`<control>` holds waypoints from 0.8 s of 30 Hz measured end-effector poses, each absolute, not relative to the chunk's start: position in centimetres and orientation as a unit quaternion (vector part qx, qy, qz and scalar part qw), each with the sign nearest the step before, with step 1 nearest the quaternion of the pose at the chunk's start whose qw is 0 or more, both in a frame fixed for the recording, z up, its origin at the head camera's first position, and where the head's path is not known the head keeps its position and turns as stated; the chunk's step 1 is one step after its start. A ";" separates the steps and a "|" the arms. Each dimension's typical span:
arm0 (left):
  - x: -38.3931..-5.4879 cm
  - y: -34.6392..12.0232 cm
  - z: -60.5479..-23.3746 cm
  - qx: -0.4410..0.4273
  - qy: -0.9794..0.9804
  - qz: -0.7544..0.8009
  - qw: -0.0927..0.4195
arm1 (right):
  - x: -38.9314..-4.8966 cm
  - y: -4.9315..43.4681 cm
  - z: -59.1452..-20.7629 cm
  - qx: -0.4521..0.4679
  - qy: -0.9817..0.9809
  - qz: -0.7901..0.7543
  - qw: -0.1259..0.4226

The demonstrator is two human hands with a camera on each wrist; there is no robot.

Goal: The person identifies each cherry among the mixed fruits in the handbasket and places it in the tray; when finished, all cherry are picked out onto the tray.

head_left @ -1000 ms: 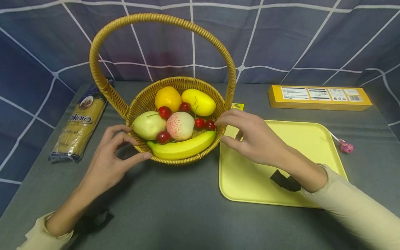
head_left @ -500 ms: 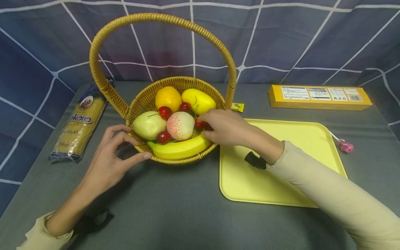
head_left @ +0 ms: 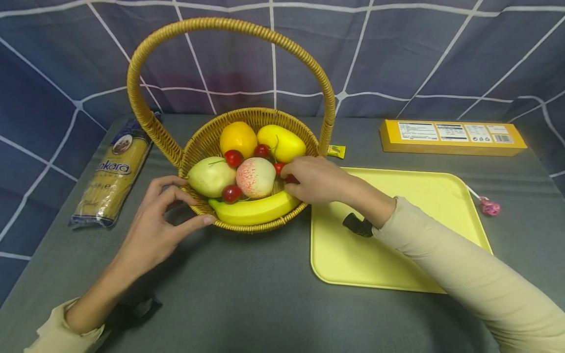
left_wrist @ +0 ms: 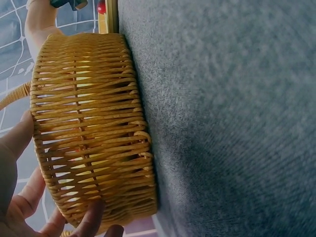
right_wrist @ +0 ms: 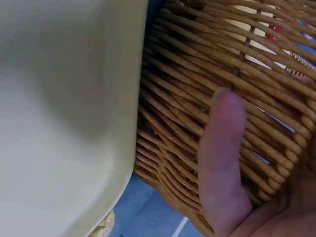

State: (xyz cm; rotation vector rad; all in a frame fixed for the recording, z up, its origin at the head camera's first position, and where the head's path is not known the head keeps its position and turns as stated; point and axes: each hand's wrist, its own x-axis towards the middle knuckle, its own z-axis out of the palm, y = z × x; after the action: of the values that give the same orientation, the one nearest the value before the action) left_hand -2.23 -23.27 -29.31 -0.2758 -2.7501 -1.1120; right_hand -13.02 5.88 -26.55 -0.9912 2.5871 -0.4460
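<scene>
Basket (head_left: pixel 253 228) upright, handle (head_left: pixel 234 24) arching left to right; left hand (head_left: pixel 155 223) holds it, fingers spread; right hand (head_left: pixel 315 179) at cherries (head_left: pixel 279 167), grip hidden; pasta bag (head_left: pixel 110 179) reads "nkara"

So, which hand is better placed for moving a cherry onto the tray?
Likely the right hand: it is beside a red cherry and nearer the yellow tray. The left hand touches the opposite side of the basket.
</scene>
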 end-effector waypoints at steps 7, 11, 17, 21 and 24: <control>-2.3 -23.2 -29.4 -0.091 -0.919 -0.374 0.080 | -12.7 6.0 -26.9 -0.328 0.916 -0.170 0.153; -2.3 -23.2 -29.4 -0.093 -0.916 -0.381 0.080 | -12.8 6.0 -26.8 -0.339 0.912 -0.163 0.163; -2.3 -23.2 -29.4 -0.093 -0.914 -0.388 0.078 | -13.0 5.8 -26.7 -0.349 0.909 -0.145 0.173; -2.3 -23.2 -29.4 -0.090 -0.915 -0.386 0.077 | -12.8 5.8 -26.8 -0.335 0.915 -0.157 0.162; -2.3 -23.2 -29.4 -0.091 -0.915 -0.387 0.076 | -12.7 6.0 -26.9 -0.333 0.915 -0.174 0.151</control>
State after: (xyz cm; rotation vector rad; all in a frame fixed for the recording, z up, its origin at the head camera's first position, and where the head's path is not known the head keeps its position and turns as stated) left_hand -2.27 -23.24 -29.36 -0.2725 -2.7421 -1.1588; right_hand -12.70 5.96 -26.93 -0.9550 2.6270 -0.4986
